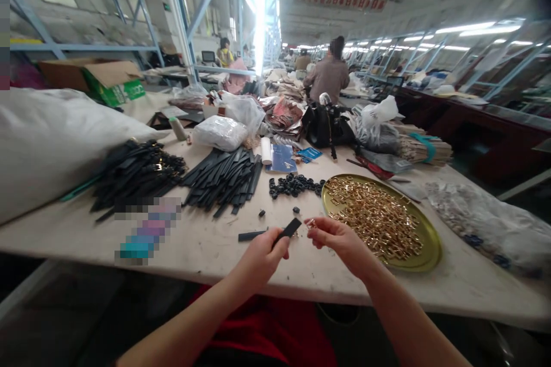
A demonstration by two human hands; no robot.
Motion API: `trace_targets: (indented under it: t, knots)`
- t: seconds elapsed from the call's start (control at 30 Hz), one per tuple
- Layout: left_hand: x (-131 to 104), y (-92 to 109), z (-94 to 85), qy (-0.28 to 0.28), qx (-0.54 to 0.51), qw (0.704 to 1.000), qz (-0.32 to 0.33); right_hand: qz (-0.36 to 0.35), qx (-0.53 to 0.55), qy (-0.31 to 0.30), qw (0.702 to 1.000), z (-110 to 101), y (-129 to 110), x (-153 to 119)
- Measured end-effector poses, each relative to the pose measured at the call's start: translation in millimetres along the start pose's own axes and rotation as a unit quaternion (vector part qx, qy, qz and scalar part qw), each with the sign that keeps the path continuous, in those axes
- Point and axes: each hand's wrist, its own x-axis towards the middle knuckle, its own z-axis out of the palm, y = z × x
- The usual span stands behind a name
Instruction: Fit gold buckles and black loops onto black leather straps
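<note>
My left hand (264, 255) is closed around a short black strap (289, 230), whose free end points up and to the right. Close beside that end, my right hand (338, 241) pinches a small gold buckle (311, 225) between thumb and fingers. Strap and buckle look slightly apart. Another black strap (250, 235) lies flat on the table behind my left hand. To the right, a round gold tray (433, 258) holds a heap of small gold buckles (374, 212). Small black loops (295, 184) lie piled beyond my hands.
A stack of black straps (224, 180) and a pile of straps with gold fittings (135, 175) lie left. A white sack (55, 149) bulges at the far left. Behind are a blue booklet (280, 158), a black bag (325, 126) and plastic bags (221, 132). A person (329, 77) is farther off.
</note>
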Motion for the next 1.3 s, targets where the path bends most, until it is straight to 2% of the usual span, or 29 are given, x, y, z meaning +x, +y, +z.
trace_targets:
  t: [0.07,0.17,0.23,0.3,0.37,0.43,0.53,0.63,0.7,0.8,1.0,1.07,1.13,1.3]
  knots:
    - [0,-3,2.0,-0.003,-0.044,0.999,-0.004,-0.001,0.095,-0.064,0.993,24,-8,-13]
    - [-4,-9,2.6,0.008,-0.061,0.998,-0.012,-0.010,0.135,-0.113,0.984,48,-10,-22]
    - [-8,-14,2.6,0.033,-0.053,0.998,-0.020,-0.010,0.146,-0.089,0.985,58,-7,-22]
    - [-10,-18,2.1,0.044,-0.057,0.997,-0.021,-0.013,0.155,-0.033,0.987,64,-3,-21]
    - [-12,-22,0.1,0.037,-0.072,0.997,-0.015,-0.010,0.177,0.015,0.984,68,2,-18]
    - [-15,-26,-4.1,0.025,-0.069,0.997,-0.015,0.014,0.231,0.039,0.972,69,5,-14]
    - [-19,-31,-12.0,-0.005,0.005,1.000,-0.019,0.090,0.340,0.063,0.934,70,11,-10]
    - [-19,-33,-16.5,-0.031,0.069,0.997,-0.012,0.151,0.382,0.059,0.910,74,16,-7]
    - [-17,-34,-16.9,-0.027,0.076,0.997,-0.014,0.148,0.376,0.053,0.913,77,18,-6]
    - [-11,-35,-16.8,-0.017,0.072,0.997,-0.036,0.141,0.379,0.077,0.911,80,21,-3]
    - [-5,-42,-23.7,-0.015,0.097,0.993,-0.064,0.247,0.481,0.063,0.839,77,32,8]
    - [-2,-44,-25.3,-0.015,0.106,0.991,-0.076,0.262,0.491,0.055,0.829,79,36,10]
    - [1,-45,-24.6,-0.015,0.109,0.992,-0.070,0.254,0.469,0.051,0.845,85,38,9]
    - [7,-44,-16.7,-0.025,0.105,0.994,-0.030,0.148,0.288,0.067,0.944,93,36,1]
